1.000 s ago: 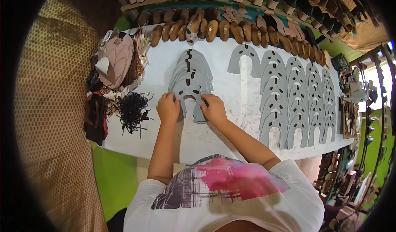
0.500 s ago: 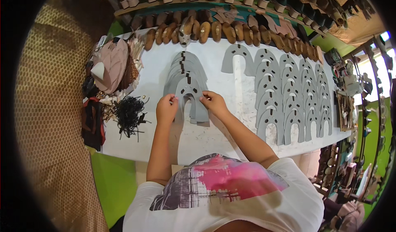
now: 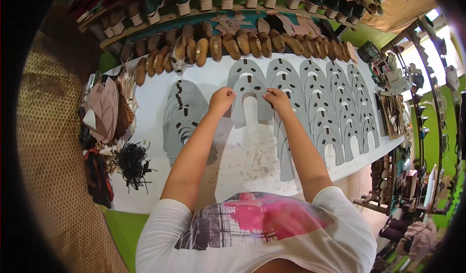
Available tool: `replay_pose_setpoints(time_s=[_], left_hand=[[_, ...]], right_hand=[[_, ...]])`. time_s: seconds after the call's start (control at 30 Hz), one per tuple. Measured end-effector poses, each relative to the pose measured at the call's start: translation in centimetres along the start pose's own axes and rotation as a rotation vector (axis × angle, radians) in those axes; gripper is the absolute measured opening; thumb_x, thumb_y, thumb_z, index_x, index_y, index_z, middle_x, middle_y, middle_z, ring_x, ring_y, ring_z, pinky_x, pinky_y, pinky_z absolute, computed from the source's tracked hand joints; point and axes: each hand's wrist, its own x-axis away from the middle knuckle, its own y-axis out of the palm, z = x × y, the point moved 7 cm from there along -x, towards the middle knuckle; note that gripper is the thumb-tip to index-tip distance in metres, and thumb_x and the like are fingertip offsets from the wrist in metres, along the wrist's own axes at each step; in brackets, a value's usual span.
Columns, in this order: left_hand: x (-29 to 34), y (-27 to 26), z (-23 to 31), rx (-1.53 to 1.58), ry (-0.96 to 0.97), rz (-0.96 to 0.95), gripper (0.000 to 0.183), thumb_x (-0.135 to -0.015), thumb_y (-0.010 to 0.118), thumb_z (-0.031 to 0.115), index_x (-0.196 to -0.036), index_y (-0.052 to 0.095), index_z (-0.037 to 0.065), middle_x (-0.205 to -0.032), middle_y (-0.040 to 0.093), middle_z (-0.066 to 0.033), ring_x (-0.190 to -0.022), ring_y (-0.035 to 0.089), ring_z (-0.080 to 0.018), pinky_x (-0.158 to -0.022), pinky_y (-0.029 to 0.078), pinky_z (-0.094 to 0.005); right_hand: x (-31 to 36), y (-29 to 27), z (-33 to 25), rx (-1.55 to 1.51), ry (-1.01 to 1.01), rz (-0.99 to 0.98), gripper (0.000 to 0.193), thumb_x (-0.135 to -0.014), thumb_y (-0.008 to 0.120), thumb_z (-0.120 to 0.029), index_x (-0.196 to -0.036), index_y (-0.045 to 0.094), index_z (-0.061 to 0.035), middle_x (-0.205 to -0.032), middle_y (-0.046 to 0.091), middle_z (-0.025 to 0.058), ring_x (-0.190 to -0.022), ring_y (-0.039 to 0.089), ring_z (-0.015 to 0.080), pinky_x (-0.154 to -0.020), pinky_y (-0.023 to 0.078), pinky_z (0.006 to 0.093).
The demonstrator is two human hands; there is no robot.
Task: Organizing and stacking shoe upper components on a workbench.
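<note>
A grey U-shaped shoe-upper piece (image 3: 241, 93) with small dark patches is pinched at its two sides. My left hand (image 3: 223, 100) grips its left edge, and my right hand (image 3: 278, 101) its right edge. It overlaps the lower part of a similar grey piece (image 3: 236, 71) behind it; whether they touch is unclear. To the left lies a fanned stack of grey upper pieces (image 3: 171, 113), partly hidden by my left forearm. Overlapping columns of the same pieces (image 3: 324, 109) run down the table on the right, and my right forearm covers part of the nearest column.
Wooden shoe lasts (image 3: 216, 47) line the back of the white table (image 3: 238, 176). A tangle of black strips (image 3: 132, 164) and pinkish cut pieces (image 3: 101, 110) sit at the left edge. A rack of shoes (image 3: 417, 122) stands at the right.
Both hands have moved right from the left stack, carrying one grey upper piece to the column beside the others. The view has shifted as well.
</note>
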Motion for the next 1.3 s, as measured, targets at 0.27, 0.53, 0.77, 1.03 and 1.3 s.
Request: replay_pose_setpoints(time_s=[0.27,0.53,0.77,1.03,1.3], left_hand=[[-2.7,0.8,-1.5,-0.229,0.043,0.099,0.025,-0.075,0.061,0.024,-0.09,0.061,0.004,-0.083,0.063,-0.0126,-0.078,0.06,-0.0265,-0.07,0.046,-0.0336],[0.4,0.1,0.5,-0.434,-0.055,0.139,0.026,-0.074,0.063,0.025,-0.091,0.06,0.006,-0.093,0.06,-0.0109,-0.085,0.058,-0.0255,-0.07,0.046,-0.0378],[9.8,-5.1,3.3,-0.573,0.382,0.383,0.027,-0.071,0.062,0.02,-0.095,0.059,0.008,-0.1,0.055,-0.0077,-0.09,0.052,-0.0281,-0.076,0.041,-0.0399],[18.6,-13.2,-7.8,-0.598,-0.007,0.594,0.043,-0.074,0.059,0.018,-0.113,0.049,0.002,-0.111,0.05,-0.0193,-0.099,0.049,-0.0356,-0.086,0.039,-0.0411],[17.9,-14.5,-9.6,-0.581,-0.133,0.57,0.041,-0.074,0.06,0.021,-0.112,0.051,0.007,-0.109,0.052,-0.0136,-0.1,0.049,-0.0315,-0.084,0.039,-0.0431]], right_hand=[[-2.3,-0.8,-0.6,0.412,-0.198,0.153,0.04,-0.069,0.065,-0.012,-0.107,0.056,-0.0027,-0.071,0.06,0.0076,-0.064,0.057,0.0172,-0.062,0.045,0.0277],[1.8,1.0,-3.4,0.798,-0.587,0.431,0.035,-0.071,0.063,-0.014,-0.104,0.057,-0.0063,-0.094,0.057,0.0105,-0.085,0.055,0.0284,-0.074,0.044,0.0357],[10.0,11.5,-4.1,0.722,-0.787,-0.027,0.026,-0.075,0.059,-0.016,-0.098,0.059,-0.0035,-0.092,0.058,0.0129,-0.084,0.054,0.0305,-0.074,0.043,0.0386],[14.9,19.5,-1.9,0.682,-0.692,-0.22,0.03,-0.075,0.059,-0.017,-0.101,0.058,-0.001,-0.088,0.058,0.0138,-0.084,0.054,0.032,-0.075,0.044,0.037],[14.0,20.6,-0.1,0.773,-0.571,-0.023,0.047,-0.074,0.061,-0.018,-0.116,0.049,-0.0013,-0.094,0.055,0.0118,-0.083,0.053,0.0279,-0.074,0.041,0.0401]])
